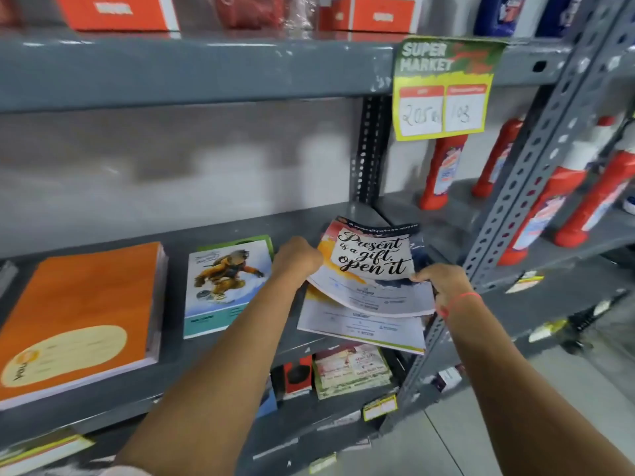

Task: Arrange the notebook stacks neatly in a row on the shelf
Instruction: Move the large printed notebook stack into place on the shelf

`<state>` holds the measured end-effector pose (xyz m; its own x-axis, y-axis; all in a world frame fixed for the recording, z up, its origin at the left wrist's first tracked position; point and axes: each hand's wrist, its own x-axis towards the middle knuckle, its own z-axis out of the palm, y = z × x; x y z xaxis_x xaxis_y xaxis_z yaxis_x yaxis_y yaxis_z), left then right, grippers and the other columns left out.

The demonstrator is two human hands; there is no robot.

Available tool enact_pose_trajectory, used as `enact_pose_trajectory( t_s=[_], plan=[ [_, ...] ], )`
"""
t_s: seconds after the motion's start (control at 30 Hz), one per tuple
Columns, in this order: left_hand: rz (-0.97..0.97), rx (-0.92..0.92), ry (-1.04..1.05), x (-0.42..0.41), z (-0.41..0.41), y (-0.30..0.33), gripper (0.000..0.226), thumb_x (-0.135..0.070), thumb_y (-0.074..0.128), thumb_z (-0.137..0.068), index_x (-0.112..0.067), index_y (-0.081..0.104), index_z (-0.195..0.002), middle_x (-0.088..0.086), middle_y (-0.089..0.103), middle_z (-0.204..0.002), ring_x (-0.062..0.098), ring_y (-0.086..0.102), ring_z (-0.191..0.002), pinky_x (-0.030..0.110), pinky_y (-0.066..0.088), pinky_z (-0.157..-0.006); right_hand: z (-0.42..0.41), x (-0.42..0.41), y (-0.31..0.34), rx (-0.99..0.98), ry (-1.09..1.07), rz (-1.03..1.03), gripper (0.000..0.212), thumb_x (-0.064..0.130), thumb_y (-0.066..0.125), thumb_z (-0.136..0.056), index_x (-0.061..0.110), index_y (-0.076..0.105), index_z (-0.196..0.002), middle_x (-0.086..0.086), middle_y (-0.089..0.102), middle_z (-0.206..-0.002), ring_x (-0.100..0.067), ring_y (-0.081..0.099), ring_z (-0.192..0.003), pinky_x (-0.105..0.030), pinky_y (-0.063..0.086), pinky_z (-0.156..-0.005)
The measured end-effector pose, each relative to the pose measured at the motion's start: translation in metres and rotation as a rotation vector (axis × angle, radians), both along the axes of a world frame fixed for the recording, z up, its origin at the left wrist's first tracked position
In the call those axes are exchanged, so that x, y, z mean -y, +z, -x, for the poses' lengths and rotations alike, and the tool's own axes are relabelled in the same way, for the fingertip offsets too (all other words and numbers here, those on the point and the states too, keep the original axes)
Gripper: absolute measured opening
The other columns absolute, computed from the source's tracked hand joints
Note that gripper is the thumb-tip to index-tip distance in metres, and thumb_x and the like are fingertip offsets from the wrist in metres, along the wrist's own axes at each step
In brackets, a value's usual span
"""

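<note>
A thin notebook printed "Present is a gift, open it" (372, 259) is held tilted above the grey shelf (213, 231) at its right end. My left hand (295, 261) grips its left edge and my right hand (443, 286) grips its right edge. Under it lies a loose stack of similar notebooks (360, 329), skewed and jutting past the shelf's front edge. Left of my hands lies a stack with a snowboarder cover (225, 286). Further left sits a thick orange notebook stack (82, 321).
A perforated grey upright (536, 173) stands right beside my right hand. Red bottles (443, 173) fill the neighbouring shelf to the right. A yellow price tag (445, 91) hangs from the shelf above. More books (350, 371) lie on the shelf below.
</note>
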<state>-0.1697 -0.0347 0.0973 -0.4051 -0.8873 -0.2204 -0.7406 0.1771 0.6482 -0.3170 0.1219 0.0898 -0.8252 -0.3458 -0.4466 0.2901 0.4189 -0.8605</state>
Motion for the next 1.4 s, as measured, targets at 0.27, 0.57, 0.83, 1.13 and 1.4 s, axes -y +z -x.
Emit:
enact_pose_trajectory(
  t_s=[0.27,0.57,0.83,1.13,1.4],
  plan=[
    [0.02,-0.154,0.168,0.028,-0.118,0.036,0.031,-0.013,0.059,-0.08,-0.012,0.043,-0.054,0.005,0.049,-0.059,0.023,0.052,-0.068,0.026,0.039,-0.053,-0.065,0.063,0.02,0.02,0.242,0.225,0.014,-0.005,0.072,-0.058,0.0,0.063,-0.067,-0.021,0.066,-0.076,-0.031,0.062,-0.065,-0.049,0.052,-0.072],
    [0.12,-0.35,0.491,0.065,-0.379,0.052,0.035,-0.005,0.063,-0.074,-0.014,0.041,-0.049,0.003,0.046,-0.047,0.019,0.045,-0.07,0.026,0.032,-0.062,-0.291,0.183,0.036,0.006,0.602,0.375,0.016,-0.004,0.07,-0.061,0.0,0.064,-0.075,-0.012,0.07,-0.073,-0.023,0.066,-0.064,-0.032,0.055,-0.066],
    [0.1,-0.274,0.696,0.111,-0.584,0.036,0.013,-0.021,0.058,-0.051,-0.015,0.047,-0.052,0.019,0.052,-0.073,0.028,0.047,-0.077,0.034,0.042,-0.072,-0.504,0.252,0.019,-0.086,0.831,0.317,0.022,-0.005,0.07,-0.062,0.01,0.055,-0.058,-0.013,0.06,-0.075,-0.025,0.059,-0.072,-0.037,0.047,-0.07],
    [0.058,-0.002,0.661,0.145,-0.647,-0.021,0.007,-0.025,0.06,-0.079,-0.019,0.06,-0.076,0.015,0.068,-0.108,0.034,0.057,-0.109,0.041,0.045,-0.094,-0.571,0.277,-0.024,-0.236,0.84,-0.01,0.029,0.004,0.072,-0.072,-0.01,0.062,-0.096,-0.02,0.067,-0.103,-0.026,0.059,-0.084,-0.029,0.046,-0.072],
    [0.121,0.485,0.542,0.143,-0.645,-0.015,0.036,-0.035,0.048,-0.085,-0.019,0.06,-0.115,0.014,0.052,-0.13,0.032,0.036,-0.128,0.046,0.028,-0.103,-0.575,0.27,-0.017,-0.47,0.972,-0.226,0.069,0.018,0.072,-0.072,0.008,0.034,-0.129,-0.015,0.057,-0.127,-0.034,0.057,-0.113,-0.04,0.049,-0.089]
  ],
)
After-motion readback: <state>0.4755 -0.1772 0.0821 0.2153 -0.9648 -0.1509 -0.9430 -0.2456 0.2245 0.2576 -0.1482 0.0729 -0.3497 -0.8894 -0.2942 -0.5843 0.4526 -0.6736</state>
